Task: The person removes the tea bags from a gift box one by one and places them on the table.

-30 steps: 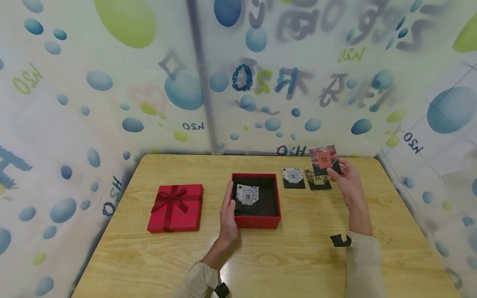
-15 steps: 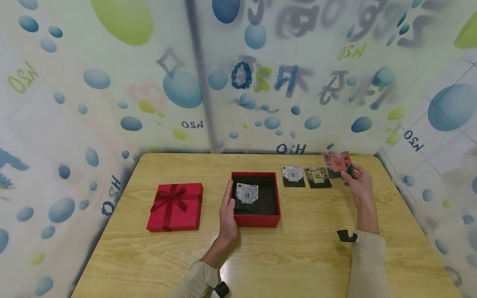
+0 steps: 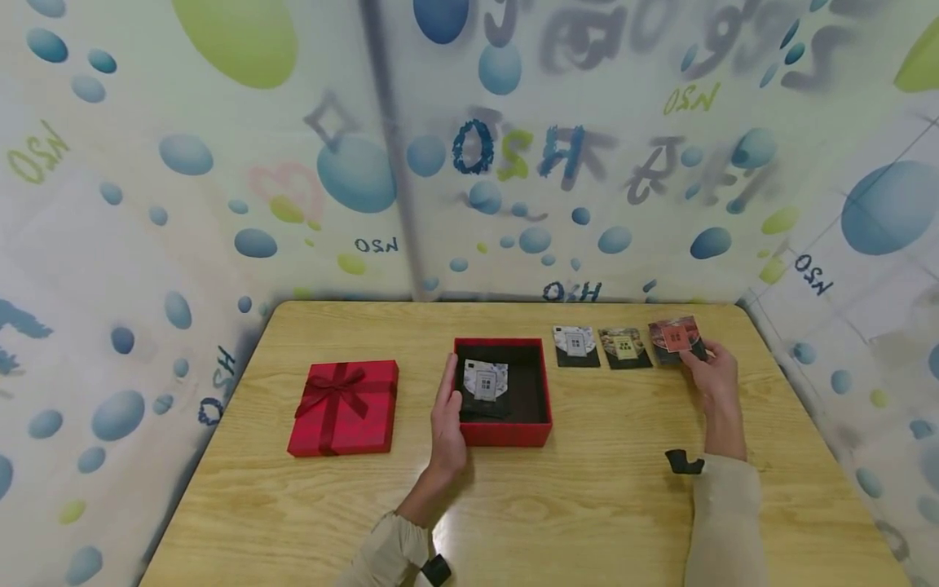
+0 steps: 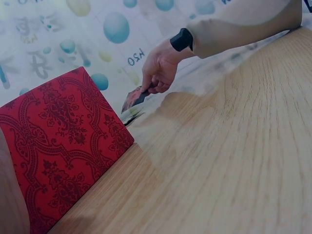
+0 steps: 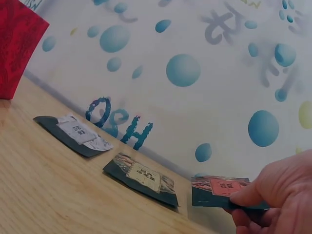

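Observation:
My right hand [image 3: 717,373] pinches a flat square sachet with a red label [image 3: 671,336] between thumb and fingers at the table's back right. In the right wrist view, the sachet [image 5: 212,189] is tilted, with the thumb over its lower right corner. To its left lie a yellow-labelled sachet [image 3: 625,348] and a white-labelled sachet [image 3: 575,346], in a row. My left hand [image 3: 447,432] rests with straight fingers along the left wall of an uncovered red box [image 3: 506,435]. Inside the box, toward its left, lies another white-labelled sachet [image 3: 485,380].
A red lid [image 3: 345,408] tied with a dark red ribbon bow lies left of the box. The wooden table [image 3: 587,514] ends at a wall [image 3: 623,106] printed with blue and green drops. Similar printed walls stand on both sides.
My right hand has carried the red-labelled sachet right and down, from over the yellow-labelled sachet to the right end of the row. My left hand stays at the box.

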A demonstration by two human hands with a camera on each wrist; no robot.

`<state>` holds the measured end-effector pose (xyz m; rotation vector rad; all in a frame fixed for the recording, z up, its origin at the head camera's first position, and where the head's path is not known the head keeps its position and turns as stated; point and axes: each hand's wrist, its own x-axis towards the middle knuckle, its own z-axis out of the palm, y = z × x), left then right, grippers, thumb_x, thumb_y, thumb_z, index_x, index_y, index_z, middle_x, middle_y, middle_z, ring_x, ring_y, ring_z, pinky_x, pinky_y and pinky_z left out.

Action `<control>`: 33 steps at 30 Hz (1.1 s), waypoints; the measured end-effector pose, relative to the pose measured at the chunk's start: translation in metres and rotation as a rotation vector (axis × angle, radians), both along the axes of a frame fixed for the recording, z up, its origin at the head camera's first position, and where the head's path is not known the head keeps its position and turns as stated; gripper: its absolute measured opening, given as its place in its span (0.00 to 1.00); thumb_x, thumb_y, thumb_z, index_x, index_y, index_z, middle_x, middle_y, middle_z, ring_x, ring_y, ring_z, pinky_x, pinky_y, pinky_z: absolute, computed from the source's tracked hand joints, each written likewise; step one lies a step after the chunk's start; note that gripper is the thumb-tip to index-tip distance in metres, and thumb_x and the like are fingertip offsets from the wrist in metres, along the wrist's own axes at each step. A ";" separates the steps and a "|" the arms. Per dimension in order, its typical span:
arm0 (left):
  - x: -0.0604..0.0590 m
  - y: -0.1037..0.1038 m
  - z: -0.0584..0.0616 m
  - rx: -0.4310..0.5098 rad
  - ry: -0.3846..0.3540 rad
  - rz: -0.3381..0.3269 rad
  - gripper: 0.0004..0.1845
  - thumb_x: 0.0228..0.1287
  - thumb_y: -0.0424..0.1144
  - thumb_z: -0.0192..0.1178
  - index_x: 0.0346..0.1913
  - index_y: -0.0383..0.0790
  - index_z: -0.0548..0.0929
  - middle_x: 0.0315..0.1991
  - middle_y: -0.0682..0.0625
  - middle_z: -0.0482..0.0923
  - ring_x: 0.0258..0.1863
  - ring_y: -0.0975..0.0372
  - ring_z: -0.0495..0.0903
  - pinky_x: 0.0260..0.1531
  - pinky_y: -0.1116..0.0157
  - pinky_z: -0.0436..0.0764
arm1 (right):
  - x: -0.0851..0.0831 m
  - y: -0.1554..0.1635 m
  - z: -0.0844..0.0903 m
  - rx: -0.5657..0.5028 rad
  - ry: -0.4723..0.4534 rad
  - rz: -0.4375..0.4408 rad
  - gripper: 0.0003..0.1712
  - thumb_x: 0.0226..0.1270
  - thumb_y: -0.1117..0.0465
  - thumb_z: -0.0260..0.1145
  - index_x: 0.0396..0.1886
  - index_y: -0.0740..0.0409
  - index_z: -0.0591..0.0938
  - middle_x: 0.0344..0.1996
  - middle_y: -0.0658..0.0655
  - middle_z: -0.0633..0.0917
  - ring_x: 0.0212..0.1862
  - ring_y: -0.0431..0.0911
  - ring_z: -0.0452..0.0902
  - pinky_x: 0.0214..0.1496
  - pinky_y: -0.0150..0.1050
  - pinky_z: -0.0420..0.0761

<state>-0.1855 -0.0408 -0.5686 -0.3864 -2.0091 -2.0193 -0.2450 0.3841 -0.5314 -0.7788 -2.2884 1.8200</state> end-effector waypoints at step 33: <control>-0.001 0.001 0.000 0.001 0.018 -0.007 0.30 0.83 0.34 0.32 0.84 0.40 0.52 0.84 0.45 0.50 0.84 0.51 0.47 0.78 0.73 0.48 | -0.002 -0.017 -0.019 0.452 -0.146 -0.079 0.36 0.75 0.59 0.54 0.75 0.75 0.59 0.69 0.85 0.58 0.74 0.76 0.44 0.74 0.68 0.45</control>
